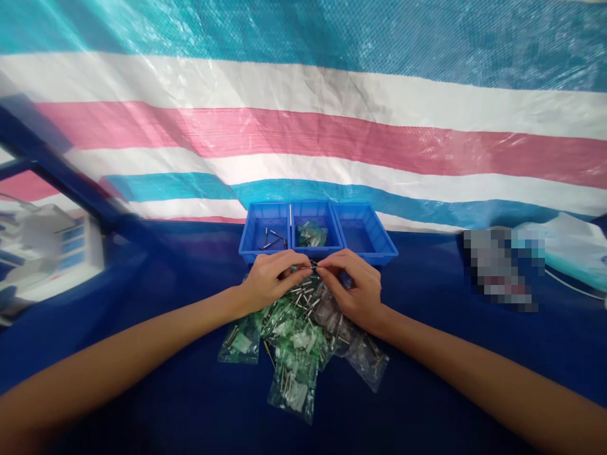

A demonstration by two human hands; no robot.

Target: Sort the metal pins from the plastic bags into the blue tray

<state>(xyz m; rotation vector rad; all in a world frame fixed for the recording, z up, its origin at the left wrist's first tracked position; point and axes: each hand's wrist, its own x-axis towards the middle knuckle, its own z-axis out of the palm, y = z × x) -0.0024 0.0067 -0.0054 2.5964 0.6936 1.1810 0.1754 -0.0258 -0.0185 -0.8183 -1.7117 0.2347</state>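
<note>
My left hand (271,277) and my right hand (353,285) meet over a heap of small clear plastic bags (296,341) holding metal screws and green plastic pieces. Both hands pinch the ends of one thin metal screw (310,268) between thumb and fingers, just above the heap. Behind them stand three blue trays side by side: the left tray (250,239) holds a few loose screws, the middle tray (332,237) holds green-tinted plastic pieces, and the right tray (379,243) shows nothing inside.
A dark blue cloth (190,404) covers the table. A striped teal, white and pink tarp (303,126) hangs behind. A white device (52,246) sits at the left, and a pale blue packet (573,249) lies at the right beside a blurred patch.
</note>
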